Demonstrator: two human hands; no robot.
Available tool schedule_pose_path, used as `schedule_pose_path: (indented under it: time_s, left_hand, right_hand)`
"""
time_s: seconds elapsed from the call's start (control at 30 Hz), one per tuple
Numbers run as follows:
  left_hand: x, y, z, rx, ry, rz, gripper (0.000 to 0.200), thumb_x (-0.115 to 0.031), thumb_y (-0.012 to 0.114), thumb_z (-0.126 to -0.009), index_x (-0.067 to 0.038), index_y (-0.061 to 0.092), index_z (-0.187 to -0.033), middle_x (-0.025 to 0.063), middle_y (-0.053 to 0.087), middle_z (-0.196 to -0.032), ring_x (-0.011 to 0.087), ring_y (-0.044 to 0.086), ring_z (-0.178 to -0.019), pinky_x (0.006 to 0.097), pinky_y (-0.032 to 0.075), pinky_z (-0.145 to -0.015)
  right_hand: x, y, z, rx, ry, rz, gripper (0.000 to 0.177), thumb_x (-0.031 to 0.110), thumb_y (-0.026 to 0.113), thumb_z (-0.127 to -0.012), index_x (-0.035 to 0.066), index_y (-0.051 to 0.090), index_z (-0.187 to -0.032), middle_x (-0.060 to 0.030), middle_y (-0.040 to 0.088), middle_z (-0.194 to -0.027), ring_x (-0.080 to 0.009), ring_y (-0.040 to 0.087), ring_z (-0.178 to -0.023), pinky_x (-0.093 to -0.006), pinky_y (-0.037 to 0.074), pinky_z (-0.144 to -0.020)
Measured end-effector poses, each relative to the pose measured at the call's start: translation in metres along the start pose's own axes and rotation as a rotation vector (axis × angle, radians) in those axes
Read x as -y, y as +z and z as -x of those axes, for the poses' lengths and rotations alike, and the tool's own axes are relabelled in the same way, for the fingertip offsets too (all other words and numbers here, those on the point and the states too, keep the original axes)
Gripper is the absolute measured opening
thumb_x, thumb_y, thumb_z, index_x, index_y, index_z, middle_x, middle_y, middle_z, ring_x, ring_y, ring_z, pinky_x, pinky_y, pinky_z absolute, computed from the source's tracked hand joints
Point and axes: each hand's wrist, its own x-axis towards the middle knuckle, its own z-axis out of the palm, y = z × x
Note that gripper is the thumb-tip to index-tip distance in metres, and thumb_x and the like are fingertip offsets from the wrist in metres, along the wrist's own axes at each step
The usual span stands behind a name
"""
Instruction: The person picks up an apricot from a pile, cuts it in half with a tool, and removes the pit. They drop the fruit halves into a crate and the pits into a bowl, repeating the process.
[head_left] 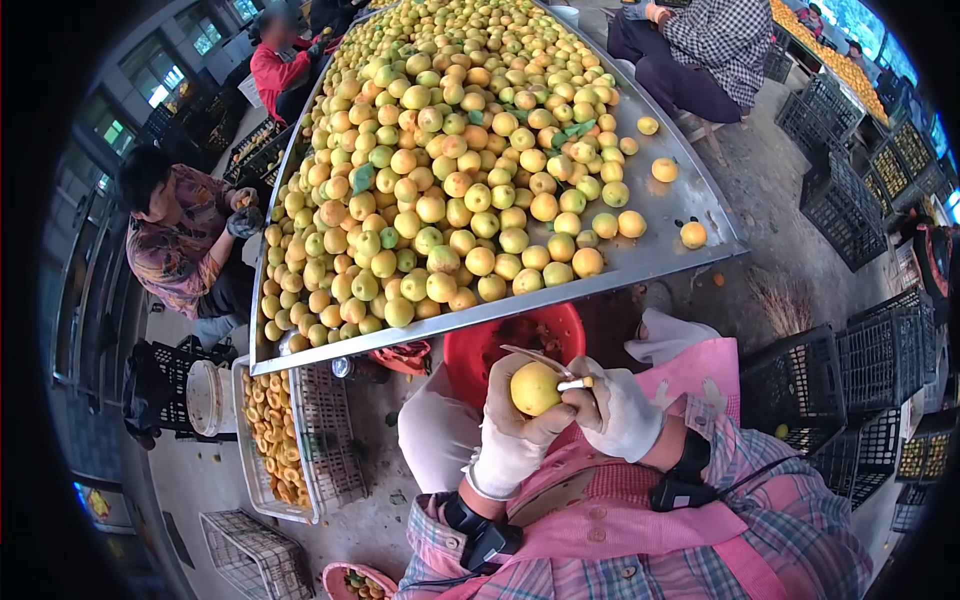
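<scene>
My left hand (507, 437), in a white glove with bare fingertips, is closed around a yellow fruit (535, 389). Close against it on the right, my right hand (615, 408), gloved the same way, grips a small knife (576, 383) with a pale handle. The knife's thin blade lies along the top of the fruit. Beneath both hands is a red basin (468, 352) with dark scraps inside. A metal table (640, 262) heaped with yellow-green and orange fruits (440, 180) stands just beyond.
A pale crate (309, 430) of halved fruits (275, 440) stands left of my legs, near a white bucket (207, 395). Black crates (790, 385) are stacked at the right. Co-workers sit around the table, one at the left (175, 240). A pink basket (355, 580) is at the bottom.
</scene>
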Motion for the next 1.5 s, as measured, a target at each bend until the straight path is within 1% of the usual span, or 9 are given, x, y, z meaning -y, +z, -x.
schedule_pose_path:
  time_s: [0.3, 0.43, 0.53, 0.63, 0.77, 0.83, 0.87, 1.0, 1.5]
  left_hand:
    - [-0.005, -0.006, 0.005, -0.028, -0.194, 0.118, 0.077, -0.058, 0.066, -0.083, -0.004, 0.039, -0.130, 0.0028, 0.053, -0.104, 0.0099, 0.050, -0.086, 0.0210, 0.042, -0.074]
    - [-0.002, -0.011, 0.000, 0.008, -0.176, 0.204, 0.070, -0.037, 0.073, -0.085, -0.004, 0.036, -0.134, 0.0067, 0.053, -0.115, 0.0141, 0.056, -0.099, 0.0256, 0.055, -0.077]
    - [0.009, -0.008, -0.001, -0.044, -0.247, 0.450, 0.071, -0.031, 0.075, -0.084, -0.005, 0.036, -0.136, 0.0067, 0.053, -0.117, 0.0157, 0.056, -0.104, 0.0279, 0.052, -0.087]
    - [0.013, -0.002, -0.002, -0.097, -0.292, 0.621, 0.070, -0.028, 0.076, -0.083, -0.005, 0.037, -0.137, 0.0060, 0.054, -0.118, 0.0163, 0.054, -0.109, 0.0310, 0.044, -0.099]
    - [0.038, -0.014, -0.004, -0.139, -0.295, 0.703, 0.063, -0.032, 0.071, -0.087, -0.005, 0.041, -0.135, 0.0069, 0.055, -0.117, 0.0165, 0.055, -0.106, 0.0268, 0.045, -0.089]
    - [0.053, -0.031, -0.009, -0.111, -0.327, 0.936, 0.055, -0.033, 0.064, -0.091, -0.005, 0.044, -0.134, 0.0081, 0.056, -0.115, 0.0165, 0.056, -0.103, 0.0233, 0.044, -0.078]
    - [0.049, -0.032, -0.007, -0.116, -0.333, 0.942, 0.056, -0.030, 0.064, -0.091, -0.005, 0.043, -0.136, 0.0080, 0.056, -0.117, 0.0164, 0.055, -0.104, 0.0237, 0.045, -0.079]
    - [0.036, -0.027, -0.007, -0.090, -0.289, 0.879, 0.052, -0.023, 0.065, -0.091, -0.002, 0.045, -0.133, 0.0119, 0.056, -0.123, 0.0210, 0.057, -0.105, 0.0261, 0.048, -0.083]
    - [0.032, -0.022, -0.009, -0.012, -0.239, 0.851, 0.064, -0.023, 0.068, -0.088, -0.003, 0.036, -0.140, 0.0146, 0.046, -0.136, 0.0282, 0.049, -0.124, 0.0383, 0.045, -0.104]
  right_hand:
    - [-0.011, 0.005, -0.012, 0.076, 0.068, -0.296, 0.024, 0.025, 0.052, -0.097, 0.001, 0.054, -0.104, -0.0185, 0.060, -0.082, -0.0408, 0.061, -0.074, -0.0414, 0.048, -0.063]
    - [0.000, 0.001, -0.014, 0.039, 0.069, -0.288, 0.025, 0.025, 0.051, -0.098, 0.000, 0.054, -0.104, -0.0186, 0.059, -0.080, -0.0404, 0.060, -0.074, -0.0401, 0.048, -0.064]
    - [0.003, 0.002, -0.013, 0.159, 0.616, -0.835, 0.026, 0.026, 0.051, -0.098, 0.000, 0.054, -0.102, -0.0194, 0.058, -0.078, -0.0416, 0.059, -0.077, -0.0403, 0.048, -0.065]
    - [-0.022, 0.024, -0.013, -0.153, -0.061, -0.117, 0.030, 0.032, 0.046, -0.101, 0.003, 0.053, -0.099, -0.0086, 0.059, -0.066, -0.0205, 0.060, -0.056, -0.0306, 0.042, -0.050]
    - [-0.017, 0.011, -0.017, -0.153, -0.026, -0.135, 0.031, 0.033, 0.045, -0.102, 0.003, 0.052, -0.097, -0.0061, 0.055, -0.060, -0.0137, 0.055, -0.050, -0.0304, 0.038, -0.045]
    - [0.004, -0.020, -0.022, 0.242, 0.761, -0.858, 0.030, 0.031, 0.047, -0.101, 0.002, 0.053, -0.096, -0.0116, 0.054, -0.063, -0.0202, 0.058, -0.054, -0.0366, 0.041, -0.049]
    - [0.007, -0.022, -0.023, 0.267, 0.783, -0.790, 0.030, 0.030, 0.047, -0.100, 0.001, 0.052, -0.098, -0.0135, 0.054, -0.068, -0.0232, 0.060, -0.060, -0.0403, 0.044, -0.055]
    - [-0.022, 0.012, -0.010, 0.085, 0.095, -0.227, 0.030, 0.030, 0.051, -0.098, 0.001, 0.051, -0.103, -0.0199, 0.059, -0.075, -0.0404, 0.060, -0.065, -0.0458, 0.046, -0.055]
    - [-0.021, 0.015, 0.002, 0.050, 0.056, 0.030, 0.028, 0.028, 0.055, -0.094, 0.001, 0.051, -0.104, -0.0206, 0.060, -0.081, -0.0406, 0.060, -0.068, -0.0478, 0.047, -0.056]
